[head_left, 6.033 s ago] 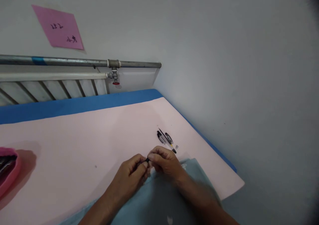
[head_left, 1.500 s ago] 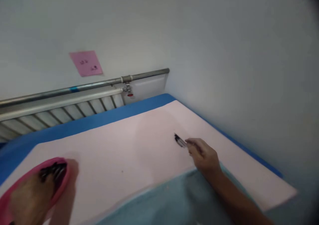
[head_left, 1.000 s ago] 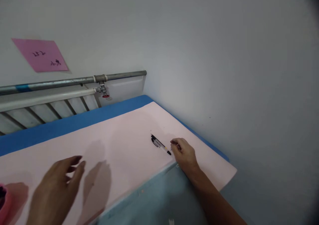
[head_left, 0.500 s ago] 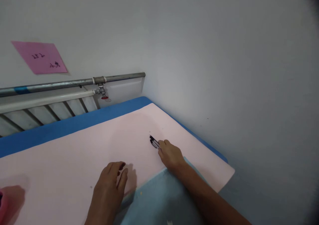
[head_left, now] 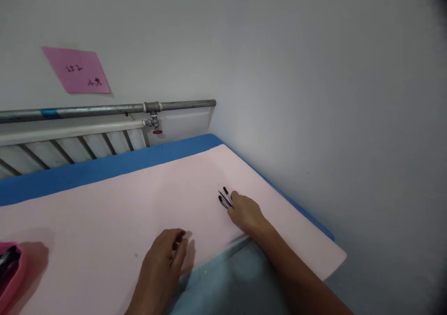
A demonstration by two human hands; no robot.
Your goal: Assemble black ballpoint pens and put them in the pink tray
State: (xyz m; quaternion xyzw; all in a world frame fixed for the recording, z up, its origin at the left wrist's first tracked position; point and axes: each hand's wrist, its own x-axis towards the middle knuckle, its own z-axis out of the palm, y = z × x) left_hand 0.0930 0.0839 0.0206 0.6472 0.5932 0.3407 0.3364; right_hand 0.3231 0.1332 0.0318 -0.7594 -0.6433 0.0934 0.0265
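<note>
My right hand (head_left: pixel 245 211) is closed around a small bunch of pens (head_left: pixel 226 202) with black tips and pale barrels. Their front ends stick out to the left, just over the pale pink mat (head_left: pixel 104 217); the rear ends are hidden in my fingers. My left hand (head_left: pixel 161 259) rests near the mat's front edge, its fingers loosely curled and the thumb apart, with nothing visible between them. Light blue cloth (head_left: pixel 223 282) lies in front of me, between my arms.
At the lower left stands a pink container (head_left: pixel 17 278) with dark items inside. A blue table edge (head_left: pixel 115 161) shows around the mat. Behind it are a radiator (head_left: pixel 77 145), a metal pipe (head_left: pixel 104 109) and a valve (head_left: pixel 153 119). A pink note (head_left: pixel 82 70) hangs on the wall.
The view has shifted to the left, bringing more of the pink container into sight. In my right hand, the pens' tips are now fanned farther apart. My left hand keeps its loose curl.
</note>
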